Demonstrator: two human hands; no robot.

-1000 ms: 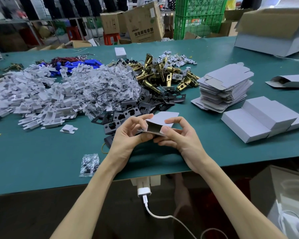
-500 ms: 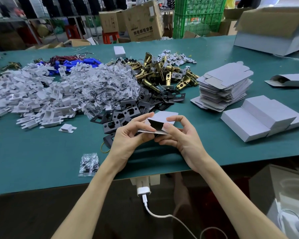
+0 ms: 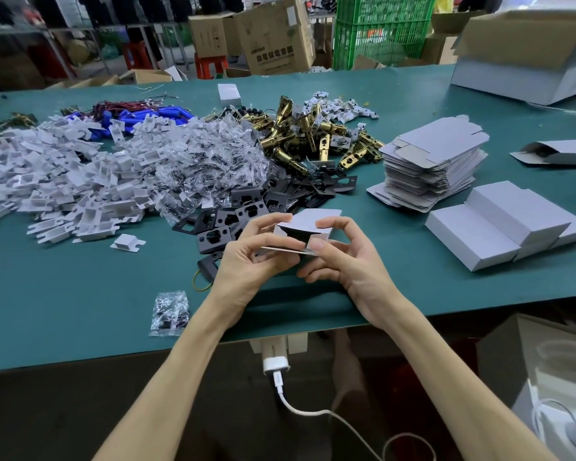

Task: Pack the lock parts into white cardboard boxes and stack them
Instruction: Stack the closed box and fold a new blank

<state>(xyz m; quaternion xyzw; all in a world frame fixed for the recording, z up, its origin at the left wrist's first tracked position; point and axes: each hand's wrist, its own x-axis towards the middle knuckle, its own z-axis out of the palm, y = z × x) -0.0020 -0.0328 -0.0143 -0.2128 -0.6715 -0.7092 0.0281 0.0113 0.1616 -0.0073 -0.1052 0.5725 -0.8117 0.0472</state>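
Observation:
Both hands hold a small white cardboard box above the near edge of the green table. Its near end is open and dark inside, its lid flap raised. My left hand pinches the box's left side; my right hand grips its right side, thumb on the end flap. Beyond lie black lock plates, brass latch bolts, bagged screws and white plastic pieces. Closed white boxes sit stacked at the right, behind them a pile of flat box blanks.
One screw bag lies alone near the front edge. A single white plastic piece sits left of the plates. A half-folded box and a large open carton are at the far right. A charger cable hangs under the table edge.
The box's open end has been spread wider between my hands, and my right thumb has shifted onto the end flap. Both hands stay in the same place.

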